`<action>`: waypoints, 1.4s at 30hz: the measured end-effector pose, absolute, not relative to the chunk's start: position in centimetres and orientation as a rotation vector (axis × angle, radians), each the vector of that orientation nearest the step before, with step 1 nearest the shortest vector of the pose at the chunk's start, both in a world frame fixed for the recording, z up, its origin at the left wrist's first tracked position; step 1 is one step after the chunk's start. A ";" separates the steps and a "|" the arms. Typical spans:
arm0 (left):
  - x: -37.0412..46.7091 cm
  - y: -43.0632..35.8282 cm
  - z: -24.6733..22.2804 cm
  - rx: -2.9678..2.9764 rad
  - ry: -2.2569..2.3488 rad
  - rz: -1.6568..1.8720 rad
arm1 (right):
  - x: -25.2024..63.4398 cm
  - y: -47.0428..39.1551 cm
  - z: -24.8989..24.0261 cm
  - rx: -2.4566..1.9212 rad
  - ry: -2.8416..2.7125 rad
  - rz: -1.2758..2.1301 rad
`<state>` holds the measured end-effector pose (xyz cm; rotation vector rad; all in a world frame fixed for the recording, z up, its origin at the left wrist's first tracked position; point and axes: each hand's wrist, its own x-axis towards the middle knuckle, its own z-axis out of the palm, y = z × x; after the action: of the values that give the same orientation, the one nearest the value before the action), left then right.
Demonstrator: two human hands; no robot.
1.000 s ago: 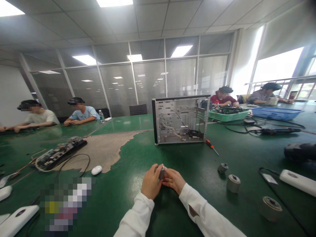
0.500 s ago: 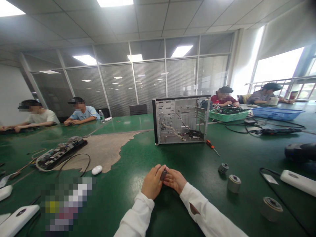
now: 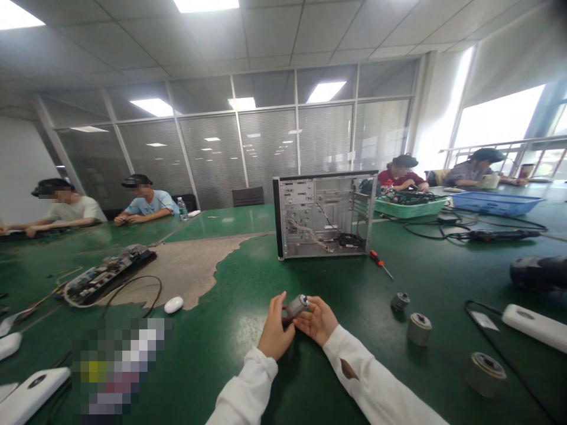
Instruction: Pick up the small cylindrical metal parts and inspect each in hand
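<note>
A small grey metal cylinder (image 3: 296,306) is held above the green table (image 3: 248,277), low in the middle of the view, between both hands. The left hand (image 3: 275,330) is seen from the back, fingers curled narrow and thumb up against the cylinder's near end. The right hand (image 3: 317,319) is turned palm-up, fingers bent around the cylinder's far side, fingertips touching it. The cylinder is tilted, its lighter end pointing up and to the right. White sleeves (image 3: 354,378) are worn on both arms. An open computer case (image 3: 325,215) is stood upright on the table beyond the hands, side panel off, cables seen inside. An orange-handled screwdriver (image 3: 380,262) is laid just right of the case. Three more cylinders are set on the table to the right of the hands, well apart from them: a small one (image 3: 400,301), a middle one (image 3: 419,329) and a large one (image 3: 485,373). A white mouse (image 3: 173,304) is laid left of the hands, beside a worn brown patch (image 3: 186,268) in the table surface. A circuit board (image 3: 106,274) with a cable is laid further left. A green basket (image 3: 410,206) and a blue tray (image 3: 496,202) are placed at the far right. Other people are seated along the far sides of the table.
</note>
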<state>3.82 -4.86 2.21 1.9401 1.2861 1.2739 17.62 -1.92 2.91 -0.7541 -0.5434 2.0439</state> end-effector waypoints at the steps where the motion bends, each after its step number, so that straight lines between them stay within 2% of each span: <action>1: 3.9 -4.7 2.0 1.842 1.263 1.279 | 17.6 -1.9 2.9 -0.752 -0.543 2.032; 6: 4.2 -4.4 1.6 1.474 1.153 1.315 | 17.2 -1.8 2.3 -0.706 -0.577 1.965; 18: 4.2 -3.7 1.3 1.183 1.008 1.432 | 16.7 -2.6 2.3 -0.637 -0.781 1.724; 33: 3.7 -3.8 2.2 1.041 0.915 1.436 | 16.8 -3.2 3.3 -0.580 -0.888 1.693; 42: 3.7 -3.9 2.1 1.018 0.944 1.451 | 16.9 -2.2 2.2 -0.604 -1.080 1.485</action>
<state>3.74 -3.87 2.13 1.0181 0.9442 1.4509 16.90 -2.25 2.21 -0.6038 -1.0802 1.4853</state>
